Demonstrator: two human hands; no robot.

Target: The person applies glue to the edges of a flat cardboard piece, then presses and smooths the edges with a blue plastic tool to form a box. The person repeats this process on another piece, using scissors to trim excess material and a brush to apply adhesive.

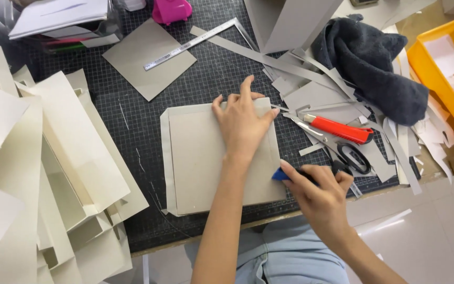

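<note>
Left hand (pixel 244 123) lies flat, fingers spread, on the grey card (pixel 200 163); right hand (pixel 319 197) pinches a blue tool (pixel 280 174) at the card's right edge

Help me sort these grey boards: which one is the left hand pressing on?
The left hand presses the large grey board with folded paper edges nearest the person; the other square lies untouched under the steel ruler.

- A craft workshop for paper and cardboard work, seen at one bench.
- A dark gridded cutting mat (pixel 206 79) covers the bench top.
- Cutting tools lie on it: a steel ruler (pixel 190 44), a red utility knife (pixel 341 129), black-handled scissors (pixel 350 156).
- Grey card offcuts and strips (pixel 311 84) litter the mat.
- Folded white card pieces (pixel 53 168) are stacked at one side; a yellow bin (pixel 437 68) stands at the other.
</note>
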